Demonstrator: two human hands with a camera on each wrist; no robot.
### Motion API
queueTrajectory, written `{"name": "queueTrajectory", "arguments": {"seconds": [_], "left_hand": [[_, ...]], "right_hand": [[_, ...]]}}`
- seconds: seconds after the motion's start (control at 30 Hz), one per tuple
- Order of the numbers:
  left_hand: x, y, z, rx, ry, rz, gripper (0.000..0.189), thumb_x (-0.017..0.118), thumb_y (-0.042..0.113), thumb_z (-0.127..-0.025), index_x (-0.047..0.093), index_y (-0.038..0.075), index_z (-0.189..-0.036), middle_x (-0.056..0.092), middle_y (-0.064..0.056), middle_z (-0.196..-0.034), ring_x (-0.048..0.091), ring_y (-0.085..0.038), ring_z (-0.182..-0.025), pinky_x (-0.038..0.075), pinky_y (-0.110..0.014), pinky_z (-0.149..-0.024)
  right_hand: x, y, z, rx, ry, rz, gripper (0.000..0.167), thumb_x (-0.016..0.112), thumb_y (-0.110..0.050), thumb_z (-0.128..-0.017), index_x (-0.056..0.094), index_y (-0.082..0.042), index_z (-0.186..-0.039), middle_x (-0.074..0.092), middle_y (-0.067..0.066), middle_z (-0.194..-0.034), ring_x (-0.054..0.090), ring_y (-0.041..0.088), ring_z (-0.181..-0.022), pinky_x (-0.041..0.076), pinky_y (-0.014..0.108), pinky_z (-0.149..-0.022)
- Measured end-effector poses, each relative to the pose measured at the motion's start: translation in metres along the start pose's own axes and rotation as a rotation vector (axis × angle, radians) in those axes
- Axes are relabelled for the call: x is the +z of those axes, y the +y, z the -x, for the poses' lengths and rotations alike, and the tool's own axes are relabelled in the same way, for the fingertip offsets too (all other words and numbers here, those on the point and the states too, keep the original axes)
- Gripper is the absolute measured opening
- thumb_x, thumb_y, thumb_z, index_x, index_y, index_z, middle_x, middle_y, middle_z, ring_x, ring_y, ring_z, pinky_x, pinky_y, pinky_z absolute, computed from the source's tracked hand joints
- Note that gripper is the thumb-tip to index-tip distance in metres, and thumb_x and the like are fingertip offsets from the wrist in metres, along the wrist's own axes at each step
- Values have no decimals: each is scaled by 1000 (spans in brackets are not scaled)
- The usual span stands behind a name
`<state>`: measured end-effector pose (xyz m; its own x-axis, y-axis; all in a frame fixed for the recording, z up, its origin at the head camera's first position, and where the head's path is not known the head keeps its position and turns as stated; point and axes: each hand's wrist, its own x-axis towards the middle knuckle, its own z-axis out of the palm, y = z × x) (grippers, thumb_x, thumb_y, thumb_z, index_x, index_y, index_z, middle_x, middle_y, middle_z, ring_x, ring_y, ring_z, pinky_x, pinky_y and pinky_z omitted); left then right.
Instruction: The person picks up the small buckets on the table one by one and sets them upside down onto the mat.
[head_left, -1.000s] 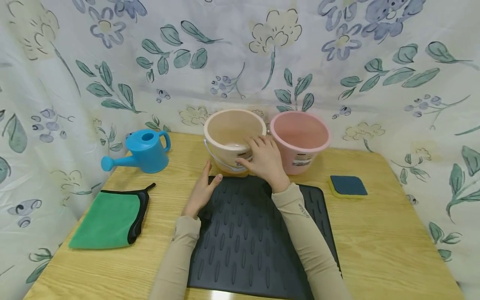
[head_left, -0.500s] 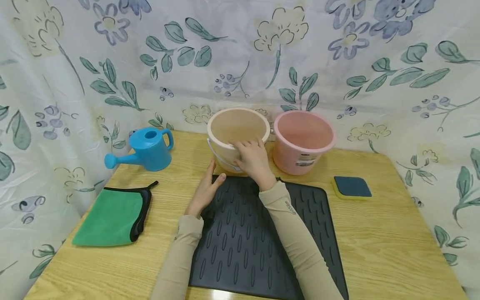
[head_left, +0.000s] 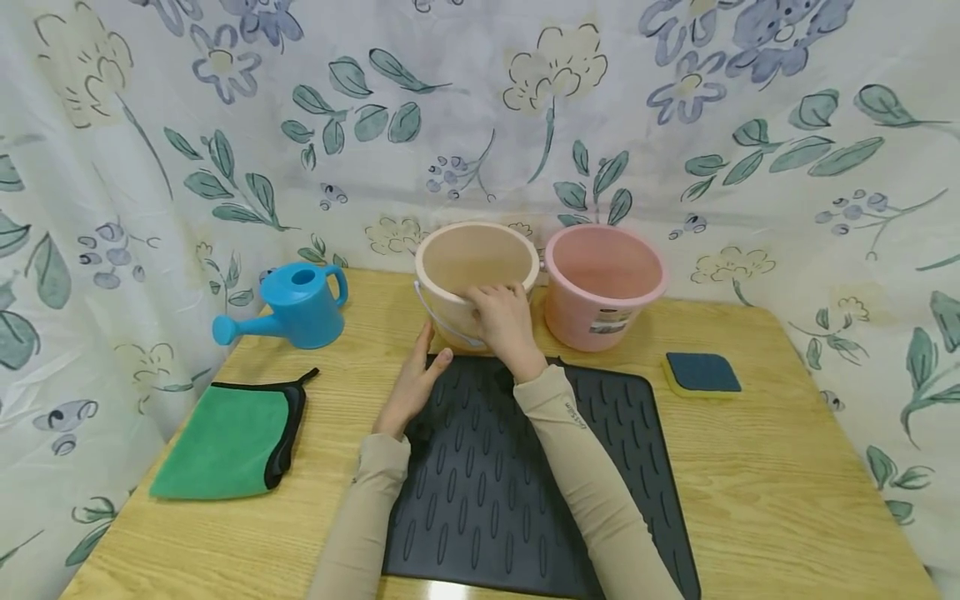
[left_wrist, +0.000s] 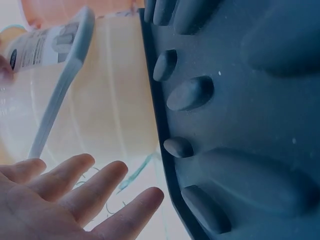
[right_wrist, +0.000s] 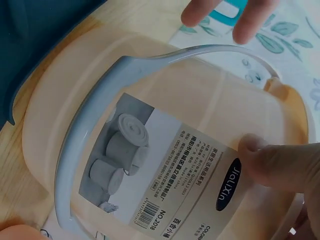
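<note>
Now right hand [head_left: 504, 321] on beige bucket [head_left: 457, 267].

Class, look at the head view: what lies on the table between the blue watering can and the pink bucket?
The cream bucket, with the right hand on its near side.

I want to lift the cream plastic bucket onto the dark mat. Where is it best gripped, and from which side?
Probably the cream plastic bucket by its pale grey bail handle, which hangs down the near wall. Come from the front, by the ribbed dark mat, where the right hand already rests on it.
</note>
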<state>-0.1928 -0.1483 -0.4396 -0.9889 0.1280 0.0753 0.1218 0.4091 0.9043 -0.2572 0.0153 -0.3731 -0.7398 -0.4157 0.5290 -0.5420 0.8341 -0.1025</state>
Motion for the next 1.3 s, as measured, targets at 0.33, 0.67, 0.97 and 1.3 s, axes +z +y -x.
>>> {"name": "queueTrajectory", "arguments": {"seconds": [0.33, 0.67, 0.97, 1.3], "left_hand": [[0, 6, 2, 49, 48, -16, 85, 42, 55, -98, -1, 11, -157, -2, -17, -164, 3, -39, -150, 10, -60, -118], [-6, 7, 3, 69, 90, -29, 84, 42, 53, -99, -2, 12, -157, -5, -14, -164, -4, -36, -151, 7, -60, -119], [-12, 8, 1, 77, 104, 22, 85, 47, 37, -101, -13, 14, -155, -10, -13, -163, -1, -38, -151, 8, -61, -119], [-13, 32, 7, 130, 151, 115, 88, 52, 26, -99, -12, 0, -153, -11, -20, -162, -2, -37, -151, 5, -57, -120]], "right_hand": [[-15, -4, 7, 29, 58, -108, 38, 74, -10, -83, 68, -22, -118, 75, 2, -105, 68, 24, -95, 45, 43, -87], [-30, -7, 10, 30, 175, -209, 38, 73, -7, -83, 68, -19, -118, 75, 4, -106, 69, 25, -95, 44, 46, -83], [-50, -15, 14, -11, 264, -301, 40, 72, -3, -83, 68, -17, -120, 74, 7, -104, 68, 26, -92, 43, 47, -81], [-63, -19, 22, -78, 379, -458, 43, 72, 7, -79, 67, -10, -119, 73, 11, -103, 67, 28, -93, 42, 45, -76]]}}
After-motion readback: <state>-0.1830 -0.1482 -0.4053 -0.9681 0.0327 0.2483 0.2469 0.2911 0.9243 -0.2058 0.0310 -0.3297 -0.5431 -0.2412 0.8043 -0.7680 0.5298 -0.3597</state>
